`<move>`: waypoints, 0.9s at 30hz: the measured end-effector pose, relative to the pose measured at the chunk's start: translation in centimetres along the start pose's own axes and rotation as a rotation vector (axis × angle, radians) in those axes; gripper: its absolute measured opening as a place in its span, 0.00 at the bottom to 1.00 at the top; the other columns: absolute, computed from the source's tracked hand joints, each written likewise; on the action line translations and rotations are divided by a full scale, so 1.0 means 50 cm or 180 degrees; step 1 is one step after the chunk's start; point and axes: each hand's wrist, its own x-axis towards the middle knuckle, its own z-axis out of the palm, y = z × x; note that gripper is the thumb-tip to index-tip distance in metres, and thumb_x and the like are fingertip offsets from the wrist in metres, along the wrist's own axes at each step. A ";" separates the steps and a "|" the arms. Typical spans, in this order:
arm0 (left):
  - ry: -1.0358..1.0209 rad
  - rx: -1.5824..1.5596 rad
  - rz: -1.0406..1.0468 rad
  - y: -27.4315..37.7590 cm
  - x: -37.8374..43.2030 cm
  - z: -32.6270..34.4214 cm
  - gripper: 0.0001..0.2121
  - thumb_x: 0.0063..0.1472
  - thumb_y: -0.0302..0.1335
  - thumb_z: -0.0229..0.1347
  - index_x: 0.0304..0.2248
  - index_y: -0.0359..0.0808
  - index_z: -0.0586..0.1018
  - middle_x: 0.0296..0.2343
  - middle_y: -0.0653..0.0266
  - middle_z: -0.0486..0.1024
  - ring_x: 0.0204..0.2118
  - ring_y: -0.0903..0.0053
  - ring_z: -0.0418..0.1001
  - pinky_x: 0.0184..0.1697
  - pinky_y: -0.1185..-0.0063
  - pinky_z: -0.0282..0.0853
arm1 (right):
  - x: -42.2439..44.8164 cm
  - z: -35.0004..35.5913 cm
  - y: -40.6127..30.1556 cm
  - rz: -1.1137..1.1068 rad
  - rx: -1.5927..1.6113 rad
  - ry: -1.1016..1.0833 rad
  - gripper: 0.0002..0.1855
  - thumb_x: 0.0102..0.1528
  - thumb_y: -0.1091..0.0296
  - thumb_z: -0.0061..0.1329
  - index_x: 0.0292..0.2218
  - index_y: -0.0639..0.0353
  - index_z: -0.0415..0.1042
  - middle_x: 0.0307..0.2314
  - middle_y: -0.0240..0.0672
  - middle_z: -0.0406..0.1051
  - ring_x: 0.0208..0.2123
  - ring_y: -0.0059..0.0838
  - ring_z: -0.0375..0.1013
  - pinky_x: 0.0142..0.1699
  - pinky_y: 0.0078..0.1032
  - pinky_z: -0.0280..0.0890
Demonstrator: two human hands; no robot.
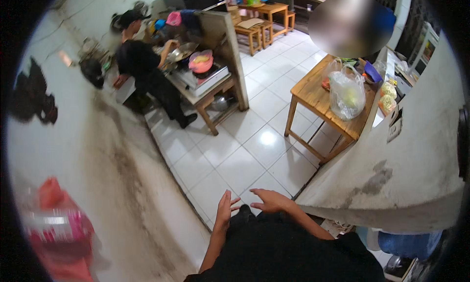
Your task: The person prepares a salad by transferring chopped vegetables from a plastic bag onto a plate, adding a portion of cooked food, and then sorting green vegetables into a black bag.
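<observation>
Both of my hands are in front of my body, above the white tiled floor (pixel 257 150). My left hand (pixel 226 207) points forward with its fingers apart and nothing in it. Beside it, not touching, my right hand (pixel 270 200) is turned inward, also empty with fingers spread. The tip of a dark shoe (pixel 245 209) shows between them. Farther forward on the right, a wooden table (pixel 312 95) carries a clear plastic bag (pixel 347 96) with something pale green inside.
At the upper left a person (pixel 141 58) in black works at a gas stove (pixel 202 84), near a pink basket (pixel 201 62). A low partition wall (pixel 237 62) stands beside the stove. Walls flank me. Wooden stools (pixel 253 30) stand farther back. A blurred area covers the upper right.
</observation>
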 end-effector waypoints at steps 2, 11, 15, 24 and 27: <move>-0.0062 -0.0077 -0.0321 0.048 0.075 -0.018 0.39 0.64 0.51 0.42 0.60 0.26 0.48 0.60 0.47 0.47 0.50 0.62 0.69 0.42 0.74 0.70 | 0.047 -0.081 -0.079 -0.0218 0.0616 0.0383 0.29 0.58 0.59 0.46 0.56 0.61 0.58 0.49 0.48 0.66 0.45 0.39 0.71 0.50 0.32 0.64; -0.0155 0.0027 -0.0361 0.266 0.376 0.043 0.38 0.64 0.50 0.42 0.59 0.25 0.48 0.58 0.46 0.51 0.49 0.64 0.70 0.40 0.73 0.71 | 0.324 -0.215 0.072 0.0319 0.1738 0.0459 0.23 0.60 0.61 0.45 0.53 0.61 0.62 0.45 0.40 0.69 0.41 0.29 0.71 0.48 0.28 0.65; -0.0211 -0.0519 -0.0400 0.327 0.511 0.061 0.35 0.67 0.46 0.41 0.60 0.26 0.47 0.56 0.49 0.55 0.48 0.66 0.70 0.41 0.73 0.70 | 0.423 -0.374 0.052 -0.0599 0.2805 0.0042 0.23 0.60 0.60 0.45 0.52 0.65 0.63 0.45 0.41 0.69 0.44 0.30 0.70 0.49 0.29 0.64; 0.1254 0.1559 0.3368 0.477 0.694 0.162 0.29 0.68 0.38 0.34 0.62 0.32 0.42 0.62 0.45 0.33 0.51 0.56 0.64 0.48 0.69 0.63 | 0.632 -0.613 0.096 -0.1479 0.1731 0.1077 0.31 0.59 0.60 0.43 0.59 0.62 0.52 0.55 0.46 0.59 0.38 0.42 0.73 0.43 0.32 0.68; 0.1322 0.1522 0.3966 0.611 0.765 0.230 0.32 0.68 0.43 0.33 0.63 0.34 0.38 0.62 0.46 0.33 0.54 0.53 0.61 0.49 0.68 0.61 | 0.722 -0.681 0.154 -0.0829 0.2334 0.0855 0.32 0.63 0.52 0.33 0.61 0.60 0.48 0.58 0.44 0.54 0.33 0.37 0.71 0.39 0.29 0.68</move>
